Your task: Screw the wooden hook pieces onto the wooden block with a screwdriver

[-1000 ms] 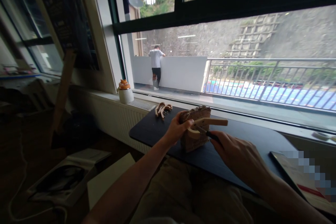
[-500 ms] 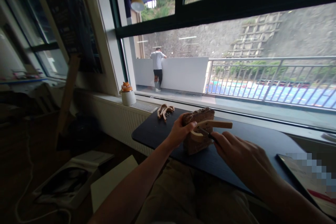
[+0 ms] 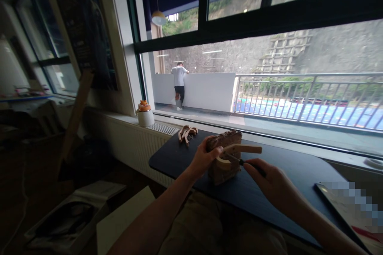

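Compared with half a second ago, keeps the left hand (image 3: 205,157) gripping the left side of the brown block (image 3: 226,175), upright over the bench (image 3: 173,159); in the right hand (image 3: 271,177), now shows more of the handle of the dark-handled tool (image 3: 259,167), pinched between thumb and fingers. Cannot tell contact of block with bench. Holds the wooden hook (image 3: 243,148) against the block's near face, curl low and to the left, straight arm pointing right past the block's edge, long axis nearly level. Aims the tool's thin shaft leftward, up to the hook. Shows, left to right: leaning plank (image 3: 75,115), white box (image 3: 104,187) on the floor, orange-topped white pot (image 3: 145,118) on the sill, person (image 3: 179,77) outside at a white wall (image 3: 209,91), loose wooden pieces (image 3: 187,136) on the bench's far left corner, metal railing (image 3: 275,75) outside, flat dark-edged item (image 3: 339,209), partly pixelated.
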Demonstrator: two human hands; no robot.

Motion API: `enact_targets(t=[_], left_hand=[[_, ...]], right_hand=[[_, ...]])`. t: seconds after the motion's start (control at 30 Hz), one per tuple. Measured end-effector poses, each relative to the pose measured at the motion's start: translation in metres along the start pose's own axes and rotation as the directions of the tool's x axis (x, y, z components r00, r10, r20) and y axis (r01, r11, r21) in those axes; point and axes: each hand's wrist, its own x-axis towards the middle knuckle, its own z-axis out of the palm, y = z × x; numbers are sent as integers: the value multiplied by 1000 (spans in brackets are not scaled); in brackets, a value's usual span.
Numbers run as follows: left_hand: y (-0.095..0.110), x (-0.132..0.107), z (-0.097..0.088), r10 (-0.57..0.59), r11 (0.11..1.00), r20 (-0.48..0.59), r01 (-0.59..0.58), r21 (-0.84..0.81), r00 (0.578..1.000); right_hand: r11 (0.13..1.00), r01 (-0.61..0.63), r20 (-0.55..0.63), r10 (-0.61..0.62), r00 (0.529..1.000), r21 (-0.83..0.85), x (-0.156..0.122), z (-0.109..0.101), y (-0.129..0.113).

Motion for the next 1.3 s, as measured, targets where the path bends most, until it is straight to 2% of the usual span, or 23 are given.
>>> enact_targets(t=[0.13,0.2,0.27,0.37,0.43,0.5,0.63,0.77,0.87,0.97,1.0,1.07,1.17,1.23,1.3], left_hand=[[2,0,0,3,1000,3,-3,5,1000],[3,0,0,6,1000,16,-6,1,1000],[2,-1,0,2,1000,18,-2,-3,1000],[1,-1,0,5,1000,12,-5,-1,1000],[0,0,0,14,1000,9,-14,2,1000],[0,0,-1,10,1000,4,-10,-8,1000],[1,1,0,-8,1000,-6,7,-30,1000],[2,0,0,-4,999,-8,4,-33,1000],[2,0,0,-19,999,-12,19,-48,1000],[1,0,-1,-28,998,-3,28,-60,1000],[1,0,-1,-24,998,-2,24,-53,1000],[1,1,-1,-13,999,-1,13,-31,1000],[1,1,0,-1,1000,-4,1,-4,1000],[1,0,0,0,1000,-6,0,4,1000],[2,0,0,-2,1000,-7,2,12,1000]], right_hand=[[999,-13,27,12,1000,32,2,-1,1],[998,12,-13,-13,1000,-62,0,-3,-3],[964,127,-79,-149,986,-234,-3,-6,-8],[815,345,-103,-437,893,-466,-7,-8,-13],[759,407,-94,-519,850,-507,-7,-8,-13],[789,402,-110,-502,858,-464,-7,-5,-11],[885,311,-146,-379,914,-346,-6,2,-8],[966,156,-156,-190,969,-204,-6,6,-4],[993,67,-133,-80,988,-101,-3,5,-3],[991,48,-122,-64,990,-124,-3,2,-6],[981,77,-129,-101,987,-179,-3,1,-8],[914,199,-160,-268,950,-353,-4,-2,-12],[731,370,-134,-529,838,-574,-5,-4,-15],[686,410,-114,-582,806,-601,-4,-3,-15],[698,416,-123,-582,804,-583,-4,-2,-15]])
